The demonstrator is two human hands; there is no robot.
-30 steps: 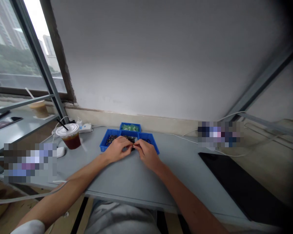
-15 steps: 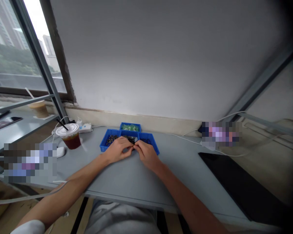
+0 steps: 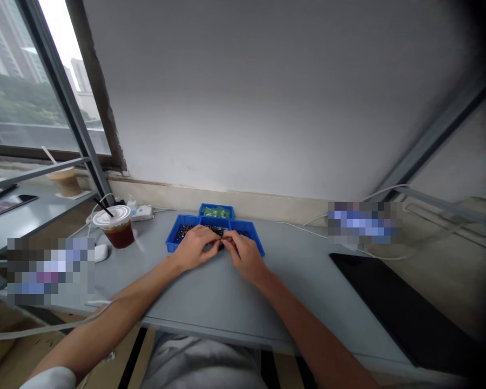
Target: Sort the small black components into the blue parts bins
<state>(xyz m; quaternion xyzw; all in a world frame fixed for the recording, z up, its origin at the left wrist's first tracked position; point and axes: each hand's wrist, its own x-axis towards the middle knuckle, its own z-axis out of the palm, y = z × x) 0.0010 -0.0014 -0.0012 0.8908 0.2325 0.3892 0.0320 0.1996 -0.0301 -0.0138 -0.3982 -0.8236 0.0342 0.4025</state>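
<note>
On the grey counter (image 3: 291, 302), blue bins (image 3: 177, 241) hold dark bits (image 3: 185, 233) (green ones in the far bin (image 3: 216, 211)); the left hand (image 3: 193, 248) and right hand (image 3: 244, 256) meet, grips together, whether pinching anything I cannot tell.

The left forearm (image 3: 101, 321) angles in from 7 o'clock, the right forearm (image 3: 311, 332) from 5 o'clock; left hand (image 3: 195, 248) and right hand (image 3: 245, 257) curve inward, fingertips (image 3: 221, 244) meeting at 12 o'clock

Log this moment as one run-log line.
left hand | right hand | meeting over blue plastic tray | dark small parts inside | grip contents unclear
</note>
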